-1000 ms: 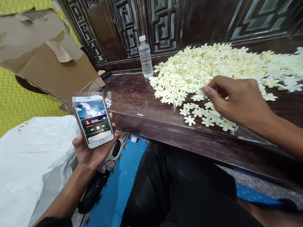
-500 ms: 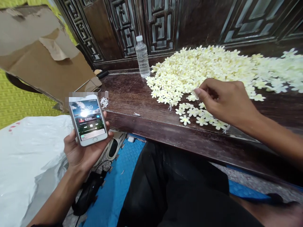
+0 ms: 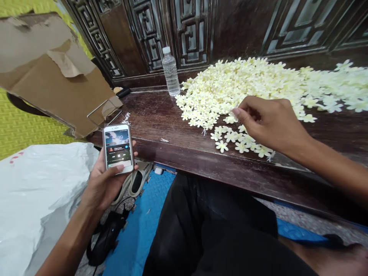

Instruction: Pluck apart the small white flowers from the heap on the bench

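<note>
A white smartphone point(image 3: 118, 143) rests in my left hand point(image 3: 105, 186), its lit screen showing a clock and music controls. My left thumb lies across the bottom of that screen, and the other fingers wrap round the back and right edge. Above the flowers hovers my right hand point(image 3: 271, 120), thumb and forefinger pinched together; whatever is between them, if anything, is too small to make out. Behind it spreads a large heap of pale yellow artificial-looking flowers point(image 3: 238, 80). A smaller group of flowers point(image 3: 231, 137) lies below the right hand, near the bench's front edge.
A clear water bottle point(image 3: 171, 73) stands on the dark wooden bench point(image 3: 155, 115) left of the heap. Torn cardboard point(image 3: 57, 76) leans at the left, above a white plastic bag point(image 3: 37, 184). Shoes point(image 3: 139, 180) sit on the floor beside a blue mat point(image 3: 143, 226).
My left hand has turned the phone more upright and shifted it slightly right, and its thumb has come onto the screen's lower part. My right hand keeps nearly the same pose.
</note>
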A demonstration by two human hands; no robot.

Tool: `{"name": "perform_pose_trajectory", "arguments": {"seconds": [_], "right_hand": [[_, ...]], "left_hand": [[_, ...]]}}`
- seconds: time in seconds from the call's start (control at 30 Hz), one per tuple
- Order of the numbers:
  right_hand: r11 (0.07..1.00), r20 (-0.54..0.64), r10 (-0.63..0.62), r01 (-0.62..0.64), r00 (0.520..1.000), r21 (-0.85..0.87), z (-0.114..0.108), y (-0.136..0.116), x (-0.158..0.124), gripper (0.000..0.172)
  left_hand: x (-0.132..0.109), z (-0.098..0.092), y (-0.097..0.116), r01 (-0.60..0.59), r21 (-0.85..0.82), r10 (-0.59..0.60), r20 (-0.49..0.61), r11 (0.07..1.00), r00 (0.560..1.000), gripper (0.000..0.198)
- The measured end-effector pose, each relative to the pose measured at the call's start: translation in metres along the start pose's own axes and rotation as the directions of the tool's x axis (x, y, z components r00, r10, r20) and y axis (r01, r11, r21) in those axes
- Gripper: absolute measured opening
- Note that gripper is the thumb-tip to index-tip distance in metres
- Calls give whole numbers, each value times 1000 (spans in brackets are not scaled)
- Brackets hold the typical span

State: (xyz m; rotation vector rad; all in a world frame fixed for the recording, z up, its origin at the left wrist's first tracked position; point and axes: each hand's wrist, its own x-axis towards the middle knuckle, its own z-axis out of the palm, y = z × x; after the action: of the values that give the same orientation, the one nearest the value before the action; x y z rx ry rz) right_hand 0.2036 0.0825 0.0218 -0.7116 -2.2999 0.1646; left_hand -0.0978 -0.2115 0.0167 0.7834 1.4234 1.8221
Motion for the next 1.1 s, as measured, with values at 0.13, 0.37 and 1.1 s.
{"name": "perform_pose_trajectory", "arguments": {"seconds": [0.13,0.37,1.1], "right_hand": [[1000,5,3,-3,1000,9,-1,-2,0,25],[999,23,6,-6,1000,32,-1,-3,0,27],[995,197,62,-45,978,-92,-3,1,-1,19]], "left_hand": [[-1,3,-6,-74,93,75,-10,993,997,81],[-1,3,-2,-38,42,38,-4,998,999,83],[-2,-2,-6,-27,-42,25,-49,999,998,87]]}}
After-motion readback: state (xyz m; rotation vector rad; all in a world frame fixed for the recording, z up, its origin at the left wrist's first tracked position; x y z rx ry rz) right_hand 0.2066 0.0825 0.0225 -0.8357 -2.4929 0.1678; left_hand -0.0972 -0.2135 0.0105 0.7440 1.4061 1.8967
